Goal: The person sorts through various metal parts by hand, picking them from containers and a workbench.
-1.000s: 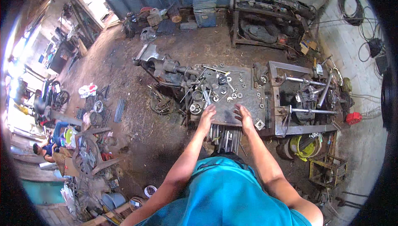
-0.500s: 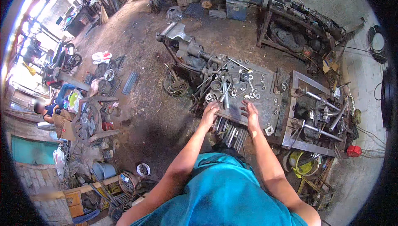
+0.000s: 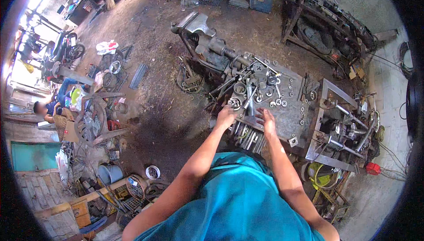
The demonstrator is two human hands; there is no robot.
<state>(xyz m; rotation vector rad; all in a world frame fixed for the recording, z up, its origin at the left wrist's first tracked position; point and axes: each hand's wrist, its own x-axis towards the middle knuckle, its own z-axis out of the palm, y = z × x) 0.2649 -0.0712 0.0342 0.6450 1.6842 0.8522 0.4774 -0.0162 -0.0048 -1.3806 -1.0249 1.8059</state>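
At the near left corner of the metal worktable (image 3: 287, 126), my left hand (image 3: 226, 118) has its fingers curled together beside a round threading die (image 3: 234, 103). What those fingers hold, if anything, is hidden. My right hand (image 3: 266, 121) is open, fingers apart, over the near edge, close to the lower end of a silver tube (image 3: 251, 105). Between and below my hands, many metal rods (image 3: 249, 138) lie in an open space under the tabletop. Several nuts, dies and a thin bar (image 3: 251, 95) lie scattered on the table.
A large bench vise (image 3: 198, 29) juts from the table's far left. To the right stands a metal frame (image 3: 324, 126) with shafts. A heavy rack (image 3: 327, 29) is at the back right. Leftward are a scrap wheel (image 3: 95, 121), a white bucket (image 3: 153, 172) and a seated person (image 3: 48, 108).
The view has shifted, so the table sits farther right in it. My hands are farther left relative to the tabletop, the right one nearer the silver tube. Slightly less of the rods shows.
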